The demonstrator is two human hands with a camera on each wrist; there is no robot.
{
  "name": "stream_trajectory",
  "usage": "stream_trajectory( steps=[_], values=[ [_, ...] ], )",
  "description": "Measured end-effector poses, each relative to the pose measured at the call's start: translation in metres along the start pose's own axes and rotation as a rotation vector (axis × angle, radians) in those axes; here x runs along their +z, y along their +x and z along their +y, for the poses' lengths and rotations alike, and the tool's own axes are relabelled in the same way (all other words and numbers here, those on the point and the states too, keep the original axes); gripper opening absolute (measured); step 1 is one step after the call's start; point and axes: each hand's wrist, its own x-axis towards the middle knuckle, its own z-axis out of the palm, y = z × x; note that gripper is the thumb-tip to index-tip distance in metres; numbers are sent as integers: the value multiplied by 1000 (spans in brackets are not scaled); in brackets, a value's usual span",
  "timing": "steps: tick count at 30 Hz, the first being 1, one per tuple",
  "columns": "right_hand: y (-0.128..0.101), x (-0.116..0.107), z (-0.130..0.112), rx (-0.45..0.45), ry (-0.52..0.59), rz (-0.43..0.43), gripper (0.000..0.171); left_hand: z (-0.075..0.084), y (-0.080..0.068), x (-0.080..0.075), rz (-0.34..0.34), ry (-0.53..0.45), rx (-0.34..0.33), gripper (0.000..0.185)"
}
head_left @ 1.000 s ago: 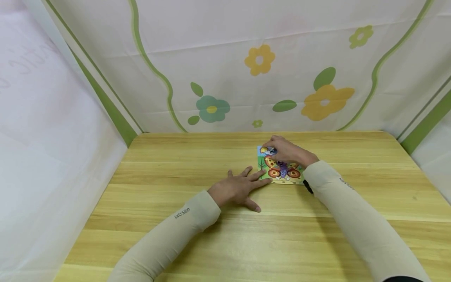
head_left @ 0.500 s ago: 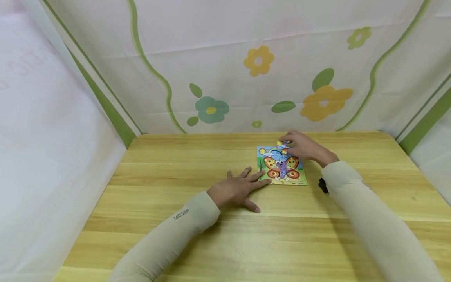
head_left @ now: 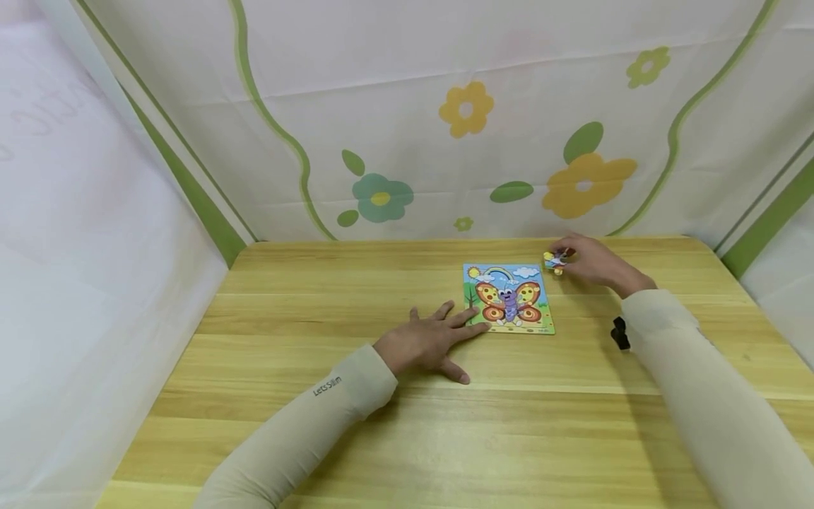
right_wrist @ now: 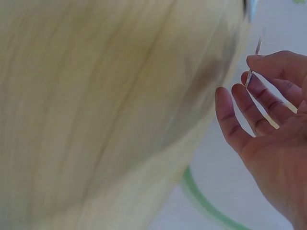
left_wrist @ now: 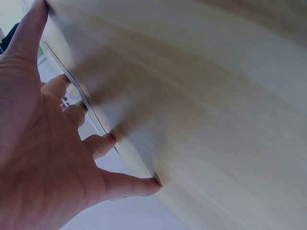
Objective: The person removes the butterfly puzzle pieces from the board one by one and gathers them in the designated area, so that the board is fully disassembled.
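Whereas 0.5 s ago it overlapped the top edge of the butterfly board (head_left: pixel 511 302), the small printed piece (head_left: pixel 553 261) is now beside the upper-right corner; contact with table (head_left: pixel 331 431) unclear. Piece: yellow, red and pale blue, thin when seen edge-on. Right hand (head_left: pixel 596 263): fingers nearly together, pinching it. Board: flat on table, sun, rainbow and clouds visible. Left hand (head_left: pixel 425 344): unmoved, fingers spread wide, gripping nothing, 2 fingertips on the board's lower-left edge.
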Motion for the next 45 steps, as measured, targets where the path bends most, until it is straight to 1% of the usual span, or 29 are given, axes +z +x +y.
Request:
stream_trajectory(
  steps=[3,8,17,27,37,41,45],
  values=[
    [1,0,6,20,3,-2,39,0,0,-1,-4,-6,1,97],
    [2,2,12,27,-4,-2,39,1,0,-1,-8,-1,-1,97],
    [4,5,15,6,-5,11,41,1,0,0,-9,6,-7,97],
    [6,6,22,-8,-13,17,42,2,-1,0,0,6,5,97],
    [4,6,19,-12,-19,30,39,2,-1,0,4,11,-1,97],
    [4,6,18,-12,-26,28,38,3,-1,0,12,-19,3,96],
    [3,5,11,12,1,15,39,4,-1,1,31,-45,11,97]
  ],
)
